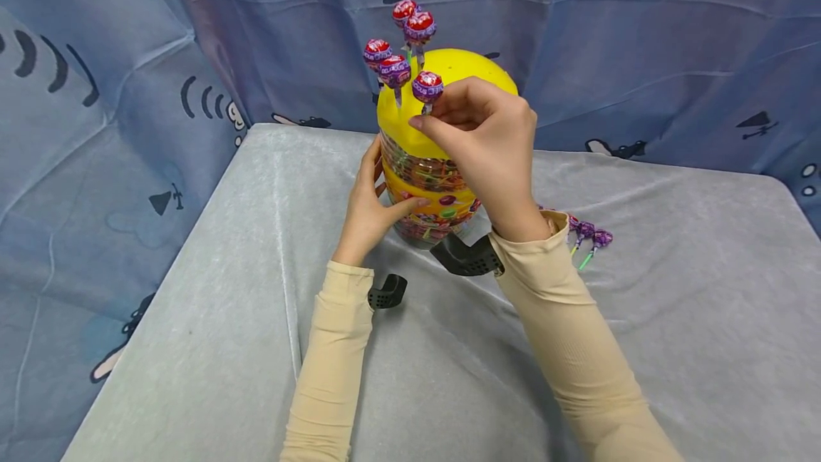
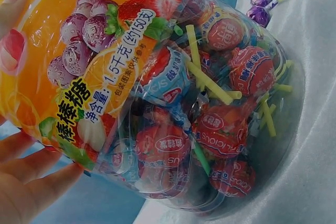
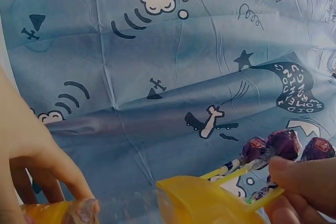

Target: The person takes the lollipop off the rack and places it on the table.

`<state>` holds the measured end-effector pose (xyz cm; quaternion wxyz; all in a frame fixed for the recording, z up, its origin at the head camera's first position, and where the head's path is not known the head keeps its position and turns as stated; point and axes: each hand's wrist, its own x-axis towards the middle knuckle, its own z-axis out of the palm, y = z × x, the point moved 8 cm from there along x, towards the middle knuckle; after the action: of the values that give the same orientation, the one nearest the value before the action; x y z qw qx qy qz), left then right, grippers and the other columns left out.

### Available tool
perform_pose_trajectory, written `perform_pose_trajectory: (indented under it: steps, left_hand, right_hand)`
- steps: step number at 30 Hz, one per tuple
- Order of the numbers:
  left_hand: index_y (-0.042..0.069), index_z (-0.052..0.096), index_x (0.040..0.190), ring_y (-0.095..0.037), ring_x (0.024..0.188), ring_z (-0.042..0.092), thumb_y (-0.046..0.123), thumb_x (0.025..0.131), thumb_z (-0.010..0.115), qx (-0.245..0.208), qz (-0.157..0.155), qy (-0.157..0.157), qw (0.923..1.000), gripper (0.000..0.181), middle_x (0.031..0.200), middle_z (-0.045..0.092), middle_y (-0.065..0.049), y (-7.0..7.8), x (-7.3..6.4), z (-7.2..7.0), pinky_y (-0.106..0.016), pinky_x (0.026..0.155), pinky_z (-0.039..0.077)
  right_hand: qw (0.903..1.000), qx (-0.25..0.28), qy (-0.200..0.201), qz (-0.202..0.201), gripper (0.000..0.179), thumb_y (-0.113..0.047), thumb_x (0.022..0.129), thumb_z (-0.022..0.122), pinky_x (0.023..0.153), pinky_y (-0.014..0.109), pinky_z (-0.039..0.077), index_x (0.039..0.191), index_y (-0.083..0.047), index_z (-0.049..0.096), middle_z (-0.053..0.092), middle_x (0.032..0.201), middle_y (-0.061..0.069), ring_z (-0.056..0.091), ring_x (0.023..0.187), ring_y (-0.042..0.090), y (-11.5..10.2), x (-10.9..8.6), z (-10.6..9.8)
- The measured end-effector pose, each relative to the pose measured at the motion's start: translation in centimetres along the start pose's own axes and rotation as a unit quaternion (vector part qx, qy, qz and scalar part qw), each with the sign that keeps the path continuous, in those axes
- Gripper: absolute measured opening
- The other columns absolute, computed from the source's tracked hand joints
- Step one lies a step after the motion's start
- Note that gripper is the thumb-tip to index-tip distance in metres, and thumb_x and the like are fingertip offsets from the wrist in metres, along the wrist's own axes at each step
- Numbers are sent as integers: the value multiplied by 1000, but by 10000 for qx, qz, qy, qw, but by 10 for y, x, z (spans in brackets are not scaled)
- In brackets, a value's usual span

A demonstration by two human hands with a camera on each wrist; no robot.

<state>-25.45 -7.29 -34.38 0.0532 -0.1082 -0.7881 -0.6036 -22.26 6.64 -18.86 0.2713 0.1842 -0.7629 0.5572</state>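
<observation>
A clear plastic jar (image 1: 428, 173) of wrapped lollipops, with a yellow domed lid (image 1: 471, 70), stands on the table. My left hand (image 1: 365, 212) grips its left side, thumb across the front label and fingers round the side and back. In the left wrist view, fingertips (image 2: 58, 182) lie against the printed orange label. Thumb and fingers of my right hand (image 1: 497, 145) pinch a purple-and-red lollipop (image 1: 427, 85) just under its head, at the lid. Several other lollipops (image 1: 395, 71) stand upright in the lid; the right wrist view shows their yellow sticks meeting it.
Several purple lollipops (image 1: 585, 230) lie on the grey cloth-covered table (image 1: 212, 305), right of the jar and partly behind the right wrist. A blue patterned curtain (image 1: 641, 48) hangs behind the table and along its left side.
</observation>
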Motion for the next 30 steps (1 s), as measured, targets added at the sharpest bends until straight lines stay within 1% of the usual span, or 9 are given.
perform_pose_trajectory:
  steps: [3, 5, 10, 15, 18, 23, 26, 30]
  left_hand:
    - [18, 13, 153, -22, 137, 29, 19, 79, 78, 16, -3, -4, 10000, 98, 154, 22, -3, 0, 0, 0, -40, 107, 34]
    - [18, 13, 153, -22, 137, 28, 19, 80, 78, 35, 1, -5, 10000, 97, 154, 22, -3, 0, 0, 0, -40, 107, 34]
    - [18, 14, 152, -22, 137, 28, 20, 80, 77, 47, 7, -4, 10000, 96, 154, 22, -3, 0, -1, -1, -40, 107, 34]
    - [19, 14, 152, -22, 137, 28, 20, 80, 78, 38, 48, -9, 10000, 97, 153, 23, -3, 0, 0, -1, -41, 107, 33]
    - [20, 14, 153, -21, 137, 28, 21, 79, 78, 57, 49, -3, 10000, 97, 153, 23, -3, -1, 0, -1, -41, 107, 33]
    - [21, 13, 153, -20, 137, 28, 23, 79, 78, 105, 7, 3, 9999, 98, 153, 22, -2, 0, 0, -1, -40, 108, 33]
    - [20, 13, 153, -20, 137, 28, 22, 79, 79, 106, 2, -3, 9999, 99, 154, 22, -2, 0, 0, -1, -40, 108, 33]
    - [20, 13, 153, -20, 137, 27, 22, 78, 79, 95, 8, -15, 10000, 100, 154, 21, -2, 0, -1, -1, -40, 108, 33]
  right_hand:
    - [10000, 17, 61, 54, 12, -2, 76, 77, 67, 25, 55, 80, 6, 69, 67, 73, 9, 64, 65, 9, 1, 1, 0]
    - [9999, 120, 87, 49, 11, -1, 77, 76, 68, 25, 56, 82, 7, 70, 68, 74, 10, 65, 67, 10, 1, 1, 0]
    - [9979, 619, 157, 94, 13, 0, 78, 75, 73, 29, 56, 87, 8, 72, 70, 79, 12, 67, 70, 15, 3, 1, -2]
    - [9939, 1020, 254, 323, 12, -2, 79, 75, 72, 29, 55, 86, 7, 72, 69, 78, 12, 66, 70, 19, 7, 2, -4]
    - [9905, 1241, 281, 528, 12, -2, 79, 75, 73, 28, 55, 86, 7, 73, 70, 79, 10, 65, 72, 20, 10, 2, -6]
    - [9810, 1730, 275, 835, 12, 0, 78, 75, 75, 28, 54, 87, 7, 73, 70, 80, 10, 65, 76, 23, 15, 3, -9]
    - [9763, 1939, 174, 942, 11, -1, 78, 74, 74, 29, 54, 86, 6, 73, 69, 81, 10, 64, 78, 26, 16, 3, -9]
    - [9704, 2160, -12, 1083, 12, -1, 80, 73, 76, 29, 54, 89, 8, 72, 70, 88, 13, 64, 81, 26, 16, 3, -9]
